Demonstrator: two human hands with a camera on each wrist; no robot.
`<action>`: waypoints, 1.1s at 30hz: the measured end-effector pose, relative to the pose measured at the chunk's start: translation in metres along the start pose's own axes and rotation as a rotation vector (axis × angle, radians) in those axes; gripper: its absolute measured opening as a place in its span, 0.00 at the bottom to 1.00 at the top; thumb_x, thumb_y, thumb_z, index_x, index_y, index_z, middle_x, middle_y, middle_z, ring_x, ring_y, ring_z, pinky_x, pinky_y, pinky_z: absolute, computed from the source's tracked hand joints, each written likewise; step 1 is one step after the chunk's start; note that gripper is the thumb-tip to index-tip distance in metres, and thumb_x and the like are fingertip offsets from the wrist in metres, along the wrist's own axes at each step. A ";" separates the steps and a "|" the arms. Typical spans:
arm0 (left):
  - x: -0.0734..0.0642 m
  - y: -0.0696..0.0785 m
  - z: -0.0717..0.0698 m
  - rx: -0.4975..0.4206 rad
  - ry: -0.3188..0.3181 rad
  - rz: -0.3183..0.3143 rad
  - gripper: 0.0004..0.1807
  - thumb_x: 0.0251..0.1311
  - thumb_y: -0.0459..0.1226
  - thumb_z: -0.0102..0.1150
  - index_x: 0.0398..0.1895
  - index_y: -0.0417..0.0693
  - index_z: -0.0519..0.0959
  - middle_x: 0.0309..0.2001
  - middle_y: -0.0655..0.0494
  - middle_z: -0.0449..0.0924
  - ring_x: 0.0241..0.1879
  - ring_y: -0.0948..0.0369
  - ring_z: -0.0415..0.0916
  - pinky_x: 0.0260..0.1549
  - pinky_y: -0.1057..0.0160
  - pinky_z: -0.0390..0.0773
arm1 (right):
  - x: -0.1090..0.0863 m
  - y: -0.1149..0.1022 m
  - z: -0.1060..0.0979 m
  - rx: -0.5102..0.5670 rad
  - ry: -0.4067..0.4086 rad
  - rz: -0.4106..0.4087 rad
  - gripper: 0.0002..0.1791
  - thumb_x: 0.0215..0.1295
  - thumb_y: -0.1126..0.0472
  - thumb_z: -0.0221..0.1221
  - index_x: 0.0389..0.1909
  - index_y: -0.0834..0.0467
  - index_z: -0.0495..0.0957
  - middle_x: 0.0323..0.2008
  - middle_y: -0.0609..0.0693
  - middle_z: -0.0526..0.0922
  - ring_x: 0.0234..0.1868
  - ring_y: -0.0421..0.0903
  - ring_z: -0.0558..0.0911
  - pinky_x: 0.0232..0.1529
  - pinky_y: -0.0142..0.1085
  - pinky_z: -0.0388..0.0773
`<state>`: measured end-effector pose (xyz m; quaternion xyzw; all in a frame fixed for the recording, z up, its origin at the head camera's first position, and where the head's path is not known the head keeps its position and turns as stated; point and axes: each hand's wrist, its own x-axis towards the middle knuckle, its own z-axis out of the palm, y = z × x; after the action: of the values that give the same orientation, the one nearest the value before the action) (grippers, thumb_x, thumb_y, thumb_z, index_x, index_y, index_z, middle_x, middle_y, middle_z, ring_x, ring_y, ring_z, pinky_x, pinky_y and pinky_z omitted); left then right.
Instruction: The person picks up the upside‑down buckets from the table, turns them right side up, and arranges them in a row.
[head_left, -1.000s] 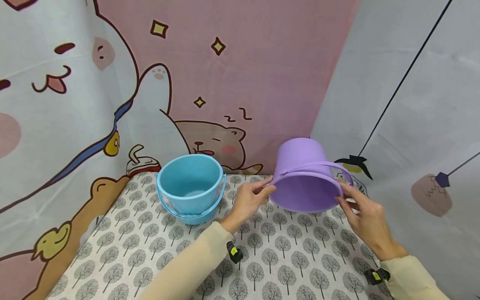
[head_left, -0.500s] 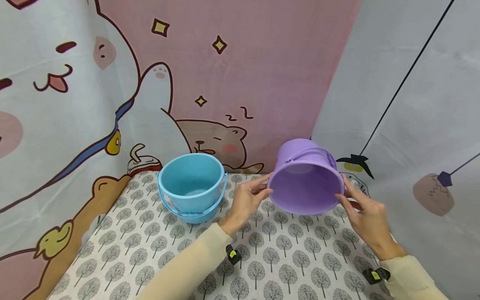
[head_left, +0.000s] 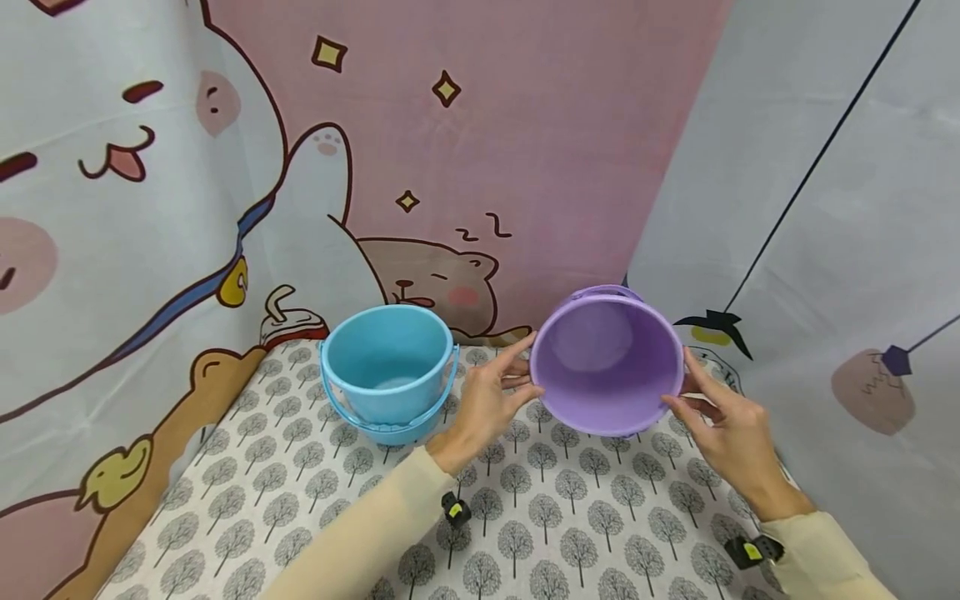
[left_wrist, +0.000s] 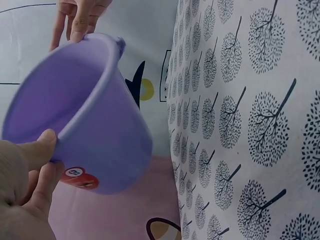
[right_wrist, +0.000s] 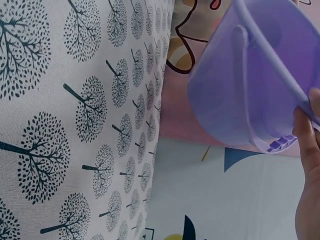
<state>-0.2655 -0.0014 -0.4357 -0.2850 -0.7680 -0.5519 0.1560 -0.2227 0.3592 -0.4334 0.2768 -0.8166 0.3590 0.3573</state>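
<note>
A purple bucket [head_left: 606,367] is held above the table, tilted so its mouth faces the head camera. My left hand [head_left: 483,406] pinches the rim on the left side, thumb at the mouth's edge and fingers outside. On the opposite side my right hand [head_left: 723,433] pinches the rim the same way. In the right wrist view the bucket's handle [right_wrist: 241,85] hangs along its outer wall. A red sticker [left_wrist: 79,178] shows on the wall in the left wrist view. A light blue bucket [head_left: 386,358] stands upright on the table to the left, its handle lowered in front.
The table is covered by a white cloth [head_left: 517,533] with a grey tree print. Behind it hangs a pink and white cartoon curtain [head_left: 570,150], close to the purple bucket. Another white curtain panel [head_left: 862,275] runs along the right side.
The purple bucket has tipped so that its mouth turns up toward the head camera, showing its inside bottom. Its handle has swung from across the front to behind the rim. Both hands keep their hold.
</note>
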 end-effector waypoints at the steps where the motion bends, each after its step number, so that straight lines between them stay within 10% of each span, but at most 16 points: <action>1: -0.001 0.001 -0.001 0.007 -0.003 0.001 0.51 0.65 0.28 0.83 0.90 0.44 0.69 0.60 0.33 0.94 0.61 0.44 0.96 0.62 0.68 0.92 | 0.000 -0.001 0.000 0.011 -0.008 -0.001 0.62 0.45 0.93 0.78 0.85 0.67 0.70 0.52 0.74 0.93 0.57 0.18 0.88 0.57 0.21 0.89; 14: -0.006 0.007 -0.014 0.095 -0.018 -0.019 0.64 0.54 0.35 0.92 0.93 0.46 0.63 0.67 0.37 0.91 0.65 0.45 0.94 0.62 0.68 0.92 | 0.000 -0.007 0.008 0.063 -0.159 0.135 0.77 0.43 0.79 0.89 0.94 0.56 0.58 0.72 0.70 0.87 0.62 0.23 0.90 0.66 0.25 0.86; 23: -0.010 0.008 -0.022 0.102 0.004 -0.090 0.65 0.53 0.37 0.93 0.94 0.50 0.64 0.71 0.38 0.88 0.71 0.46 0.88 0.71 0.53 0.92 | 0.005 -0.014 0.020 0.039 -0.171 0.231 0.65 0.59 0.69 0.86 0.94 0.49 0.61 0.75 0.63 0.86 0.60 0.16 0.86 0.66 0.19 0.81; 29: -0.013 0.007 -0.025 0.261 0.056 -0.143 0.63 0.53 0.51 0.92 0.92 0.52 0.69 0.79 0.46 0.84 0.82 0.44 0.78 0.89 0.26 0.65 | 0.007 -0.014 0.024 0.097 -0.210 0.306 0.59 0.68 0.66 0.82 0.94 0.46 0.60 0.79 0.64 0.82 0.61 0.16 0.85 0.63 0.16 0.81; 33: -0.014 0.006 -0.025 0.247 0.069 -0.155 0.61 0.54 0.51 0.92 0.91 0.49 0.70 0.75 0.49 0.87 0.77 0.48 0.79 0.87 0.35 0.70 | 0.008 -0.013 0.027 0.120 -0.231 0.331 0.57 0.73 0.65 0.80 0.95 0.47 0.58 0.82 0.65 0.78 0.61 0.15 0.84 0.62 0.17 0.83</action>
<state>-0.2527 -0.0274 -0.4297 -0.1844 -0.8438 -0.4732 0.1732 -0.2287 0.3290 -0.4349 0.1990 -0.8636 0.4265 0.1807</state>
